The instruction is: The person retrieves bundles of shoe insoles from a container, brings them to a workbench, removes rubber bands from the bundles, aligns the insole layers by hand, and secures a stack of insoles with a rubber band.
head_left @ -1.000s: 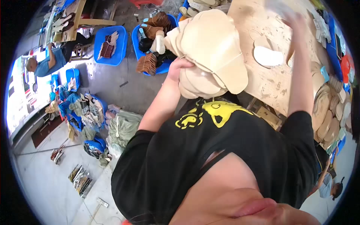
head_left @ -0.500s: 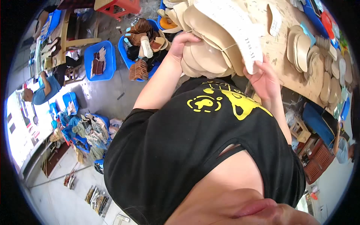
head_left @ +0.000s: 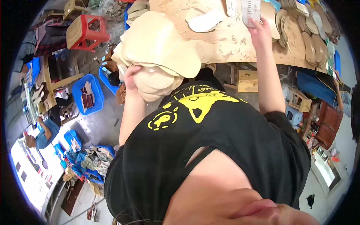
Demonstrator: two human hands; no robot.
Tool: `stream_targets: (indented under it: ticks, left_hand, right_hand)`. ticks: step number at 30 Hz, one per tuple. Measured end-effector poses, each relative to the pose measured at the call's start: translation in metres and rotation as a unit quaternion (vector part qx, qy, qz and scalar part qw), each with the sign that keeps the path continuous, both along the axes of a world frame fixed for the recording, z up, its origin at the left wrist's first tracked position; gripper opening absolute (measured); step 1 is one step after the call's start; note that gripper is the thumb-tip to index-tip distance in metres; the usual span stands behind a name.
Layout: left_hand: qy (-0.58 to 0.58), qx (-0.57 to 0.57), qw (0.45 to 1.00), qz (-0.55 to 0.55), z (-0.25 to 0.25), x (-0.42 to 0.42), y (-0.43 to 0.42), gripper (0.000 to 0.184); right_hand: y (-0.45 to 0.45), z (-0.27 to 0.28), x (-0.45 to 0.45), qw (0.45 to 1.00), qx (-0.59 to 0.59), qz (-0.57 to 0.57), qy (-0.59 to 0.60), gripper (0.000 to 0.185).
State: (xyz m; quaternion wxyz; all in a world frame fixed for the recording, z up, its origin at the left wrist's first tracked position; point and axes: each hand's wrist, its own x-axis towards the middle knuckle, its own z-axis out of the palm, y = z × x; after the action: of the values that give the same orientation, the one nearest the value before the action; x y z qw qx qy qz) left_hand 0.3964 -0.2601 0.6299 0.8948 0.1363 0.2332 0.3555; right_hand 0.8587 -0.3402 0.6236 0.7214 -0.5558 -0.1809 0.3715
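Observation:
A thick stack of beige insoles hangs over the near edge of the work table, with string round it. My left hand grips it from the near side, thumb on top. My right hand, reaching out over the table, pinches a pale printed strip whose exact kind I cannot make out. Left of that strip lies another pale piece with print. A white insole-shaped piece rests on beige ones near the middle of the table.
The wooden table carries more insole stacks on the right. Beyond its left side stand a red stool and a blue basin with dark red pieces. A person sits far left. A wooden stool is under the table.
The insole stack and my left hand have shifted left in view. My right hand has left the stack and moved up and away over the table; the white numbered piece is no longer against the stack.

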Motion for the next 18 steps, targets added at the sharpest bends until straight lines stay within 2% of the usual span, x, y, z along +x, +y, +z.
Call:
stream_targets:
  ticks: [5, 9, 10, 11, 12, 13, 14, 17, 18]
  left_hand:
    - [0.030, -0.018, 0.996, 0.086, 0.009, -0.017, -0.034, 0.068]
    - [0.062, -0.028, 0.983, 0.168, 0.026, -0.003, -0.078, 0.066]
    - [0.068, -0.025, 0.980, 0.186, 0.025, 0.000, -0.091, 0.066]
    - [0.073, -0.020, 0.976, 0.204, 0.024, 0.003, -0.102, 0.066]
    - [0.081, -0.022, 0.973, 0.217, 0.026, 0.011, -0.111, 0.066]
    - [0.090, -0.024, 0.969, 0.229, 0.027, 0.019, -0.121, 0.067]
    - [0.100, -0.027, 0.966, 0.237, 0.030, 0.027, -0.129, 0.067]
    - [0.141, -0.042, 0.949, 0.278, 0.036, 0.051, -0.147, 0.068]
    - [0.139, -0.048, 0.949, 0.280, 0.036, 0.055, -0.153, 0.068]
  right_hand:
    - [0.049, -0.098, 0.058, 0.989, -0.032, 0.055, 0.131, 0.047]
    - [0.094, -0.143, 0.069, 0.974, -0.003, 0.094, 0.208, 0.055]
    - [0.108, -0.153, 0.073, 0.980, -0.028, 0.084, 0.179, 0.044]
    - [0.120, -0.161, 0.079, 0.990, -0.115, 0.076, 0.027, 0.046]
    - [0.130, -0.162, 0.082, 0.971, -0.193, 0.066, -0.128, 0.048]
    - [0.137, -0.164, 0.083, 0.922, -0.261, 0.054, -0.281, 0.051]
    - [0.134, -0.168, 0.081, 0.814, -0.270, 0.002, -0.514, 0.065]
    - [0.135, -0.153, 0.046, 0.759, -0.070, 0.235, -0.604, 0.069]
    - [0.133, -0.154, 0.030, 0.685, -0.094, 0.212, -0.690, 0.073]
